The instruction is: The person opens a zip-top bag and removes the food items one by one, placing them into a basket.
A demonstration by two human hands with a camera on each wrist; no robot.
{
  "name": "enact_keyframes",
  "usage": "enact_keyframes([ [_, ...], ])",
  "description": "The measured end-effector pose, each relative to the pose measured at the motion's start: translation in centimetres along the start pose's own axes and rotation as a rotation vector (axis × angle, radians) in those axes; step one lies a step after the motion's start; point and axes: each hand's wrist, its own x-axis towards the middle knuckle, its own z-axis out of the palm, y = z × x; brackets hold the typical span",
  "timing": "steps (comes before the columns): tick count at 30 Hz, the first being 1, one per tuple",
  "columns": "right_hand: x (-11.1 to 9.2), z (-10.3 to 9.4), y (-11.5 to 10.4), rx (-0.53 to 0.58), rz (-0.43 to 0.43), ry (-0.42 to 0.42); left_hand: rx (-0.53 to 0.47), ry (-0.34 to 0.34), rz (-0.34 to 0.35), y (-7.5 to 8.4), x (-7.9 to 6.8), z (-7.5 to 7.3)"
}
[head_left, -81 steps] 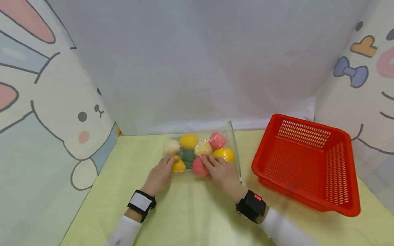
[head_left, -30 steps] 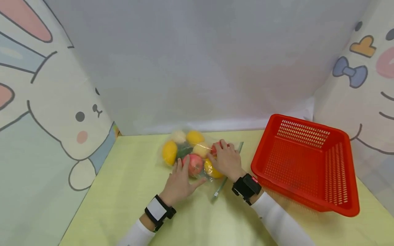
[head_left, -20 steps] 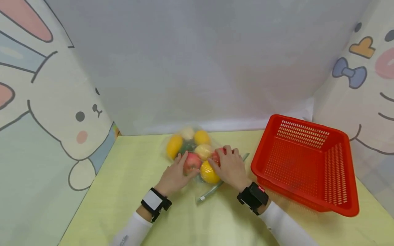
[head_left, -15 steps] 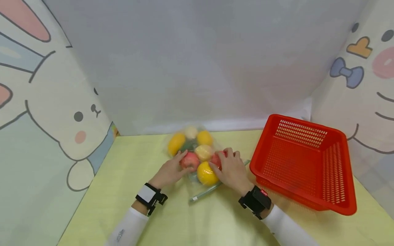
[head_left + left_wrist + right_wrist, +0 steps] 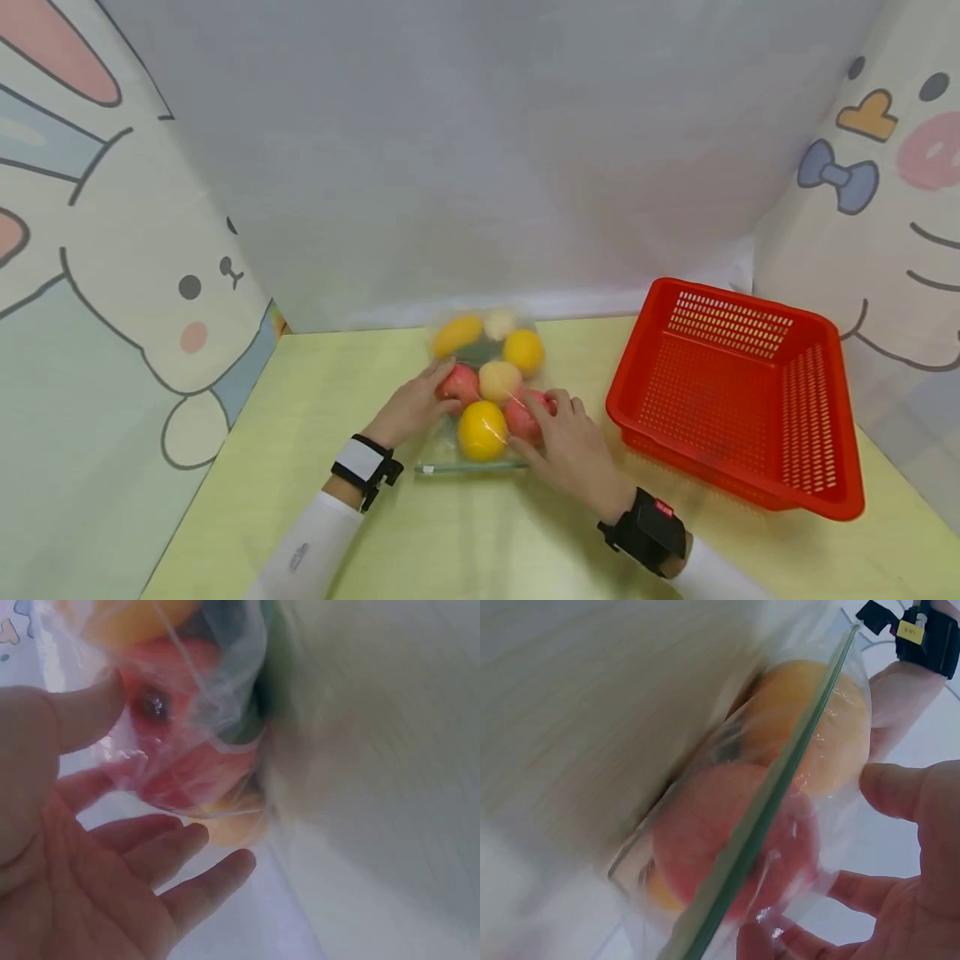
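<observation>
A clear zip bag (image 5: 450,433) of fruit lies on the table, its green zip strip (image 5: 472,467) along the near edge. Inside are two red-pink fruits, an orange (image 5: 482,430), a pale yellow fruit (image 5: 500,381), a mango-like yellow fruit (image 5: 457,335) and others. My left hand (image 5: 408,407) grips the bag's left side at a red apple (image 5: 187,757), thumb and index finger on the film, the other fingers loosely bent. On the right side, my right hand (image 5: 581,454) grips the bag around the other pink fruit (image 5: 735,832), its thumb beside the orange.
A red plastic basket (image 5: 735,492) with slotted walls stands on the table (image 5: 360,533) to the right of the bag. Behind rises a pale backdrop (image 5: 480,167), with cartoon-printed panels (image 5: 135,333) at both sides.
The bag has turned clockwise, its zip strip swinging from the right side to the near edge. Both hands shifted their holds along with it. The basket stayed in place.
</observation>
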Motion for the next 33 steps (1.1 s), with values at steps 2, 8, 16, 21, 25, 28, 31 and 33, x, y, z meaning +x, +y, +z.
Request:
enact_keyframes([
  [2, -0.6, -0.2, 0.2, -0.058, -0.04, 0.04, 0.012, 0.033, 0.0, 0.5, -1.4, -0.2],
  [8, -2.3, -0.2, 1.1, -0.17, -0.238, 0.146, 0.069, 0.147, -0.004, 2.4, -6.9, 0.0],
  [16, -2.5, 0.2, 1.6, -0.143, -0.35, 0.063, 0.093, 0.091, -0.058, 2.8, -10.3, 1.9],
  [21, -2.0, 0.3, 1.6, -0.151, -0.321, -0.038, 0.193, 0.114, 0.03, 2.6, -10.0, 2.5],
  [25, -1.7, -0.1, 1.5, -0.131, -0.249, -0.105, 0.237, 0.15, 0.082, 3.0, -9.6, 2.3],
  [28, -1.6, -0.6, 1.4, -0.128, -0.225, -0.059, 0.237, 0.185, 0.085, 3.4, -9.6, 1.7],
  [31, -1.4, -1.1, 1.3, -0.142, -0.232, 0.026, 0.211, 0.228, 0.061, 3.9, -9.6, 1.0],
  [33, -1.3, -1.5, 1.2, -0.139, -0.24, 0.073, 0.193, 0.253, 0.051, 4.1, -9.6, 0.4],
])
